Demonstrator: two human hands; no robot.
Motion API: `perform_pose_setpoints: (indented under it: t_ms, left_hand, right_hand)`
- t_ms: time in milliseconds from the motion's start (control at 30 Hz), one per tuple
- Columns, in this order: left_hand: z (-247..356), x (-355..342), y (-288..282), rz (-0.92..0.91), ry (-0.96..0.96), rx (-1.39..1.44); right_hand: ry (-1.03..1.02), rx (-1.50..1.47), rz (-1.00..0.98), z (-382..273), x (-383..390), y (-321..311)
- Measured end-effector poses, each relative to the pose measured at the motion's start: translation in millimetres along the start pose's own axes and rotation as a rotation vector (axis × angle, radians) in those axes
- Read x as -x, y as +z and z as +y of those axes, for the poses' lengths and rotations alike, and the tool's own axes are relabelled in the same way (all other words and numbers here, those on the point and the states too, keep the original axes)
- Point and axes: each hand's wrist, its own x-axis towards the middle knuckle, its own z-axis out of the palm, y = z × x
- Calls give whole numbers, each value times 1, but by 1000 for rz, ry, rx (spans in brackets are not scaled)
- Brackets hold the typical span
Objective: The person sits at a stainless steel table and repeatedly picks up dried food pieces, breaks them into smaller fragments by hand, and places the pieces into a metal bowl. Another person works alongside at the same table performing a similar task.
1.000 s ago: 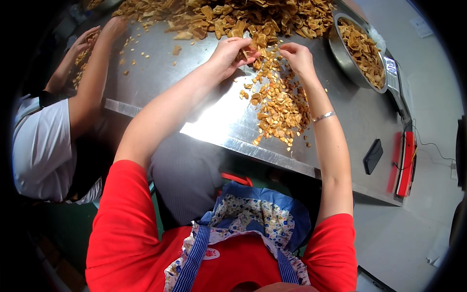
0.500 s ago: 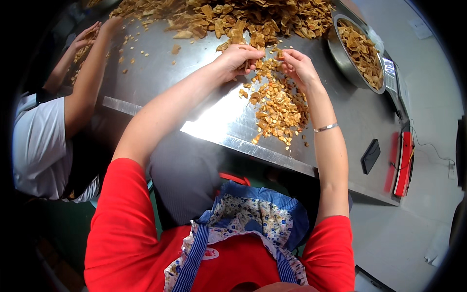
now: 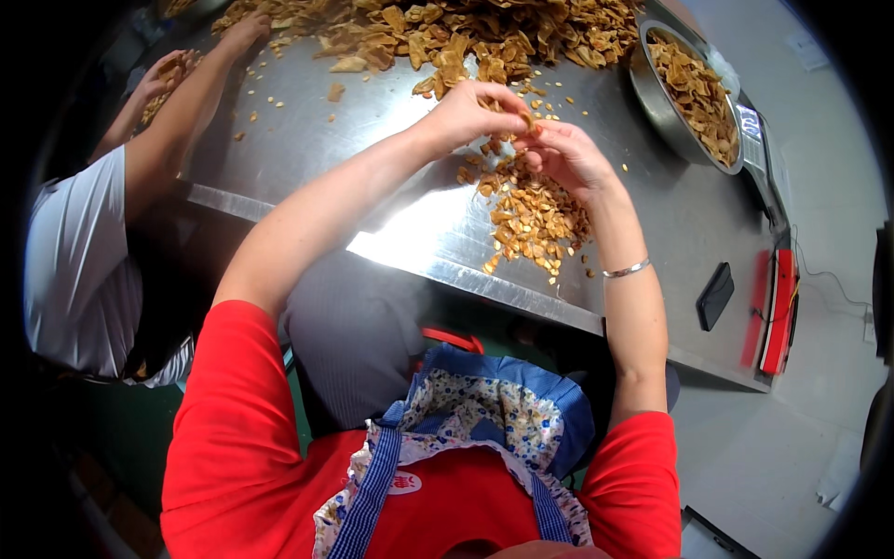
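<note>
My left hand (image 3: 470, 116) is closed, with a dried brown slice (image 3: 527, 121) pinched at its fingertips. My right hand (image 3: 575, 160) meets it there, thumb and finger pinched at the slice's edge; whether it grips anything else is too small to tell. Beneath and in front of both hands lies a loose heap of small golden-brown seed-like pieces (image 3: 535, 224) on the steel table (image 3: 410, 210). Just beyond my hands rises a large pile of dried brown slices (image 3: 521, 33).
A steel bowl (image 3: 663, 130) of similar slices stands at the right, beside a scale-like device with a display (image 3: 751, 126). Nearer me are a black phone (image 3: 715, 296) and a red-sided object (image 3: 780, 312). At left, a co-worker's hands (image 3: 244, 35) handle slices.
My right hand has moved left and slightly down, and my left hand slightly right, so their fingertips now meet at the slice. The co-worker's farther-reaching hand has moved right, toward the big pile.
</note>
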Motion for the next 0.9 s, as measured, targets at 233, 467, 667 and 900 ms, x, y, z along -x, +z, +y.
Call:
perform_pose_setpoints:
  t_ms: [233, 467, 667, 900]
  left_hand:
    - [5, -5, -18, 86, -186, 313]
    - [0, -8, -27, 276, -378, 507]
    - [1, -9, -26, 240, -408, 453]
    - [-6, -10, -24, 175, -470, 362]
  right_hand:
    - [-95, 985, 433, -5, -3, -39]
    - [-133, 1471, 550, -4, -42, -18]
    - [-280, 1248, 581, -3, -40, -28]
    - [-350, 1468, 414, 8, -55, -13]
